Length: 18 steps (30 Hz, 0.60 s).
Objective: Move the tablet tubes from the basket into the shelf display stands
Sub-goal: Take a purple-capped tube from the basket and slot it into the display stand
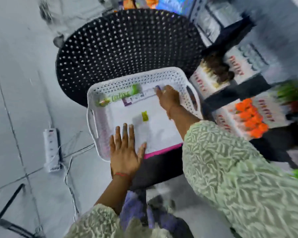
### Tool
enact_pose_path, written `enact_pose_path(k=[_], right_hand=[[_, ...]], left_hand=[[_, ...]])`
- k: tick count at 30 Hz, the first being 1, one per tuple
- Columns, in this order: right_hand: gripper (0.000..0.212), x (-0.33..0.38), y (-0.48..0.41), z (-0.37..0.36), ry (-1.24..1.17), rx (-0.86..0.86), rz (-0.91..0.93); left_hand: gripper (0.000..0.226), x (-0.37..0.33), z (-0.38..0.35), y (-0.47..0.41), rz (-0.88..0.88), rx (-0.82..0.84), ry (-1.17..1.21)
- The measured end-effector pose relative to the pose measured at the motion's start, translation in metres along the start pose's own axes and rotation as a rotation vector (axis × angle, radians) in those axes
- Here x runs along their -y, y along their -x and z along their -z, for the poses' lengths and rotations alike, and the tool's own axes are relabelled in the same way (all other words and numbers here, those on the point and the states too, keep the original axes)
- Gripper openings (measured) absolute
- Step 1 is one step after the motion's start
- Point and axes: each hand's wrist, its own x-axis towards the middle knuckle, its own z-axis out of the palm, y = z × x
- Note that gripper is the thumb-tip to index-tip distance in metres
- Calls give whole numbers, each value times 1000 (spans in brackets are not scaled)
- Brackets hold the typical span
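Black perforated round table [127, 48] under white plastic basket [187, 93]; your right hand [168, 97] closing on purple-capped white tube [150, 93] (grip unclear), left hand [125, 150] flat, fingers spread. Light, rigid, slick; grasp mid-barrel.

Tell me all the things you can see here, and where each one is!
White perforated plastic basket: one, centre, on the black chair.
Black perforated plastic chair: one, behind the basket.
Green tablet tube: one, along the basket's far wall.
White and purple tablet tube: one, next to the green one, right hand at its end.
Small yellow-green packet: one, basket floor, middle.
Shelf display stands with orange-capped tubes: right side, blurred, count unclear.
White power strip: one, on the floor, left.
Left hand: flat, fingers spread on the basket's near edge.
Right hand: reaching to the white tube.
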Motion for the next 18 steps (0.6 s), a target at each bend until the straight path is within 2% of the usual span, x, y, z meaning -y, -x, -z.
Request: enact_pose_path(k=[2, 5, 7, 10, 14, 16, 18], right_hand=[[53, 10, -23, -14, -241, 18, -209], [56, 19, -41, -28, -599, 16, -405], [50, 20, -36, -26, -830, 47, -519], [17, 10, -13, -2, -872, 10, -421], [9, -6, 34, 57, -887, -168, -276], [17, -14, 63, 101, -869, -266, -198], [21, -23, 101, 153, -840, -387, -131]], left_hand=[[68, 3, -7, -1, 7, -26, -38], [68, 8, -13, -1, -11, -65, -60], [69, 8, -12, -1, -11, -59, -49], [74, 4, -6, -1, 1, -3, -20], [87, -1, 5, -1, 20, 45, 79], [95, -16, 12, -2, 14, 54, 150], [96, -47, 20, -5, -64, 58, 204]])
